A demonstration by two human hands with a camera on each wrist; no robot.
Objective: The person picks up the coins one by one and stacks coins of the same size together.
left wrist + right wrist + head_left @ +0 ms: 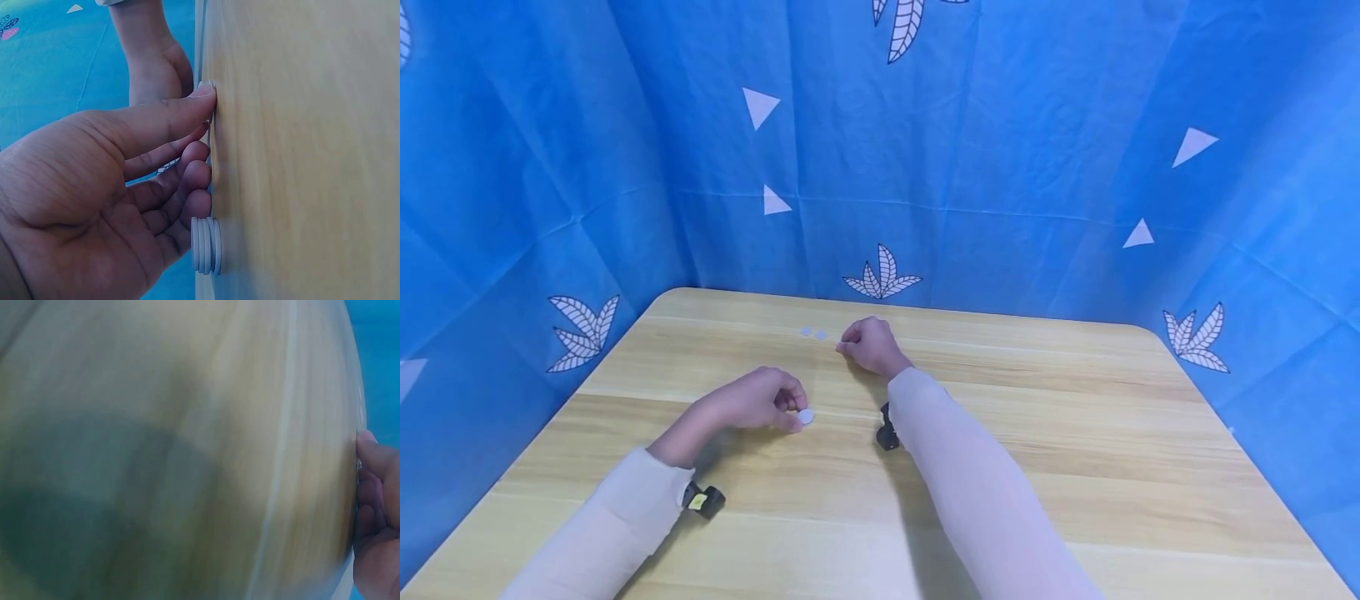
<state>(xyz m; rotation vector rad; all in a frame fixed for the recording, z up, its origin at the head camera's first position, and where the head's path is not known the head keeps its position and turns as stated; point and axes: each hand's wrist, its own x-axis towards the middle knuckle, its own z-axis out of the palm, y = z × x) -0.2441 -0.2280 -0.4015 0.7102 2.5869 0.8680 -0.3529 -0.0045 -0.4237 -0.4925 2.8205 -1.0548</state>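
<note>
My left hand rests low over the table, thumb and curled index finger at the edge of a round white disc. In the left wrist view, a small stack of white discs stands on the table by the curled outer fingers; the left hand hides it in the head view. Farther back, my right hand pinches a small white disc at the tabletop, mostly covered by the fingertips. Just left of it two white discs lie flat, side by side. The right wrist view shows the right hand only at its edge.
The pale wooden table has rounded far corners. Blue curtains with white leaves and triangles hang behind it and along both sides. A dark wrist camera sits under the right cuff, and another camera under the left.
</note>
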